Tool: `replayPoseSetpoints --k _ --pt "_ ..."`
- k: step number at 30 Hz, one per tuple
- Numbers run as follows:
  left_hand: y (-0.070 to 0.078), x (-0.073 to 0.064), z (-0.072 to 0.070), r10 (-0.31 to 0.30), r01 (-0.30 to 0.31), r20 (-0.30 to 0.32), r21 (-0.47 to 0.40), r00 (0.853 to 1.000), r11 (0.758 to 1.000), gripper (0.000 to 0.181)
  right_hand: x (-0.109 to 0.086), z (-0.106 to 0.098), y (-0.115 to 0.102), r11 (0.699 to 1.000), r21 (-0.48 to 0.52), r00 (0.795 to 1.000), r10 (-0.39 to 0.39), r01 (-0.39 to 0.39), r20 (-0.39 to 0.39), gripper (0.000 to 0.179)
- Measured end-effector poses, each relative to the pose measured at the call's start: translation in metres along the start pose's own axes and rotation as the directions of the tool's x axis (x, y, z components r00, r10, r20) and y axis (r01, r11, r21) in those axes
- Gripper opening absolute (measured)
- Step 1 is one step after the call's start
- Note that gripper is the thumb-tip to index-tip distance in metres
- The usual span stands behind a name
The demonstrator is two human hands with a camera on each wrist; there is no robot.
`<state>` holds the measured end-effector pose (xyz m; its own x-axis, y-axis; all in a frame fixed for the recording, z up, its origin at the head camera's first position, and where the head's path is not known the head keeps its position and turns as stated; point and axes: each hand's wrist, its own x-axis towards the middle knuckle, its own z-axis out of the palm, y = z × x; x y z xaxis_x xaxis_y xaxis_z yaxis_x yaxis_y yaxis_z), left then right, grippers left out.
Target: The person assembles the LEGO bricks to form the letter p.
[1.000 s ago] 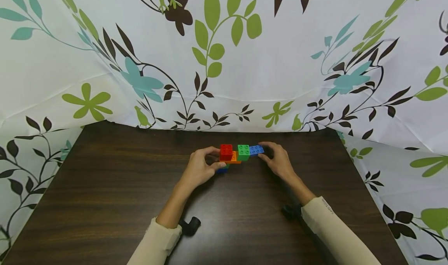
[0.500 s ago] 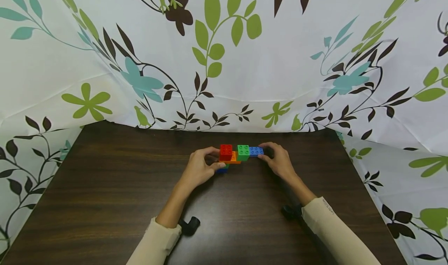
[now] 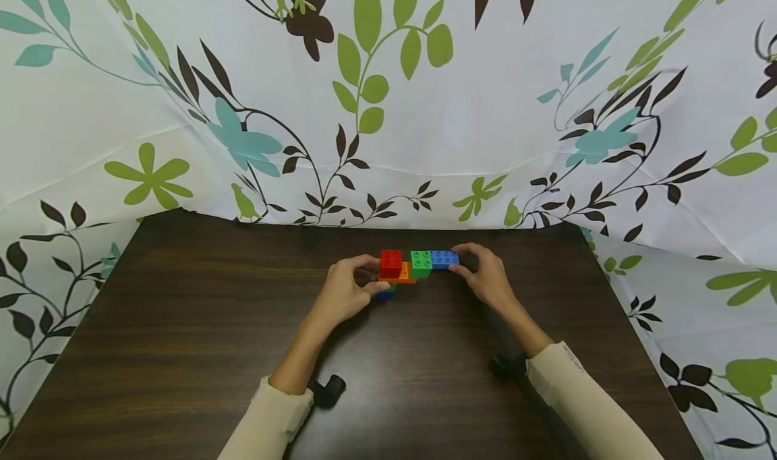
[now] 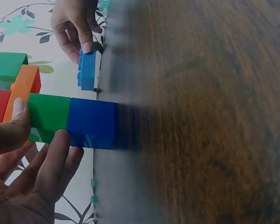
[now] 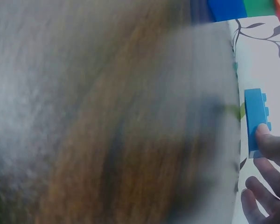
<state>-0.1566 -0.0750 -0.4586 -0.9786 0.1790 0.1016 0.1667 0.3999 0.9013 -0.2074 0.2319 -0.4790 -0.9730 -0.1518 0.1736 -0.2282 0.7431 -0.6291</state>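
Observation:
My left hand [image 3: 342, 295] grips a small stack of toy building bricks near the table's far edge. At its bottom is a dark blue brick [image 4: 91, 122], with a green brick [image 4: 49, 114] above it, then an orange brick [image 4: 25, 88]. A red brick [image 3: 391, 264] and a second green brick [image 3: 421, 264] sit on the orange one. My right hand [image 3: 488, 278] pinches the end of a long, lighter blue brick [image 5: 255, 116] between thumb and finger. In the left wrist view that brick [image 4: 87, 70] hangs apart from the stack, its studs facing up.
The dark wood table [image 3: 243, 338] lies under both hands. Behind it hangs a white cloth [image 3: 425, 123] printed with leaves and flowers. Black wrist mounts [image 3: 328, 392] project below the beige sleeves [image 3: 267, 413].
The lighter blue brick has turned slightly and now looks straighter beside the upper green brick. My right hand has shifted a little to the right. The left hand keeps its hold.

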Motion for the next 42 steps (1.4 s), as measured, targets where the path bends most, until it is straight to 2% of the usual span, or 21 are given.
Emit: replayPoseSetpoints --k 9,15,23,42 --pt "-0.001 0.000 0.000 -0.002 0.002 0.001 0.001 1.000 1.000 0.028 -0.001 -0.007 -0.008 0.999 0.045 0.999 0.001 0.001 -0.050 0.035" --pt "-0.001 0.000 0.000 -0.006 0.006 0.002 0.000 1.000 1.000 0.029 -0.003 -0.014 -0.019 0.999 0.042 0.998 -0.016 0.019 -0.057 0.036" --pt "-0.004 0.000 0.001 0.000 0.000 -0.010 -0.003 1.000 1.000 0.030 -0.005 -0.021 -0.036 0.998 0.024 0.992 -0.051 0.054 -0.111 0.036" --pt "-0.004 -0.001 0.001 -0.011 0.011 -0.005 -0.001 1.000 1.000 0.030 -0.009 -0.033 -0.070 0.994 0.072 0.987 -0.074 0.085 -0.143 0.037"
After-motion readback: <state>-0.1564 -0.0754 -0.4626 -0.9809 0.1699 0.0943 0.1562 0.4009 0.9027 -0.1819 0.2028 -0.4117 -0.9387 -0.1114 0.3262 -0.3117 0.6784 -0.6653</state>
